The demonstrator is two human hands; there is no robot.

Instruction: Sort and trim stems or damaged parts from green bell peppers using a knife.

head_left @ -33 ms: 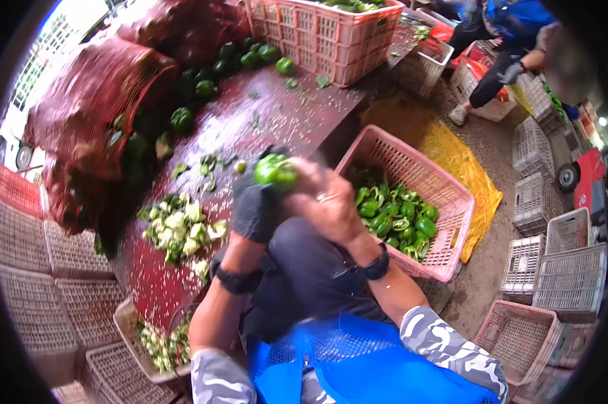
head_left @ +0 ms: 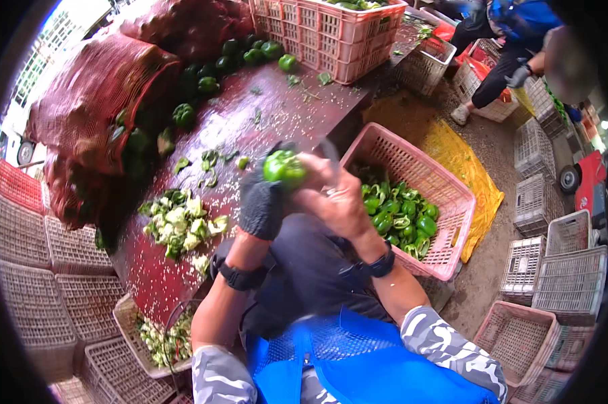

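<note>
My left hand [head_left: 261, 202], in a dark grey glove, is closed around a green bell pepper [head_left: 283, 168] above my knee. My bare right hand [head_left: 336, 200] is pressed close to the pepper's right side with its fingers curled. Above its fingers rises a thin grey blade-like tool [head_left: 330, 160], smeared by motion, and its handle is hidden in the hand. Beside my right hand a pink crate [head_left: 445, 176] holds several green peppers [head_left: 393, 219]. Left of my hands, pale cut pepper cores [head_left: 178, 223] lie heaped on the dark red table [head_left: 233, 124].
Red mesh sacks [head_left: 95, 108] and whole green peppers [head_left: 207, 85] fill the table's far left. A tall pink crate [head_left: 317, 37] stands at its far edge. Below the near left edge sits a crate of scraps [head_left: 132, 330]. Another person [head_left: 502, 60] sits at the far right.
Both hands and the pepper have shifted slightly right. The pepper looks a little turned in my left hand, and the grey tool now shows above my right fingers.
</note>
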